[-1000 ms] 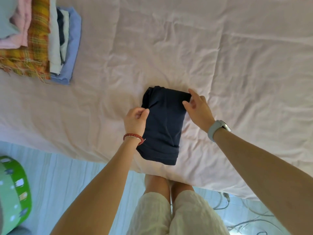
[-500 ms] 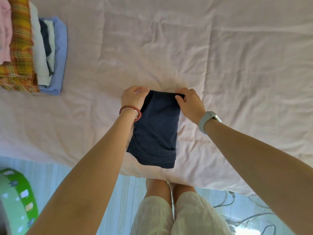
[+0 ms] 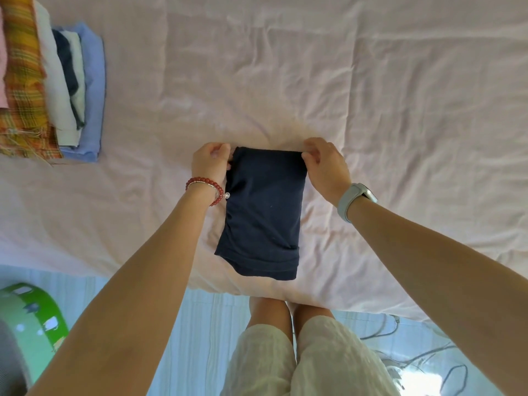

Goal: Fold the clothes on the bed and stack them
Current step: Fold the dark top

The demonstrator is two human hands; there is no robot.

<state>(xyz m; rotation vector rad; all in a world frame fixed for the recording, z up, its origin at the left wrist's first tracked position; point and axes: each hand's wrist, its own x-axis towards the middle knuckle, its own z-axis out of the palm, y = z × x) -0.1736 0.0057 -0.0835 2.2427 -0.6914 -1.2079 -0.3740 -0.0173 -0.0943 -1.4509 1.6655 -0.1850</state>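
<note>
A person in pale shorts (image 3: 300, 358) stands at the edge of a pink-sheeted bed (image 3: 371, 95). On the sheet, the left hand (image 3: 211, 164) and right hand (image 3: 325, 164) each pinch a far corner of a folded navy garment (image 3: 263, 212). Farther left of it sits a stack of folded clothes (image 3: 51, 81). No writing is legible.

Navy garment (image 3: 264, 212) on pale pink sheet (image 3: 371, 95); orange-yellow plaid (image 3: 24, 81), white (image 3: 54, 90) and light blue (image 3: 94, 92) folded pieces.

No text, label, brand, number or sign can be read anywhere in view; the small marks on the green tub (image 3: 37, 324) at 8 o'clock are too blurred to make out.
</note>
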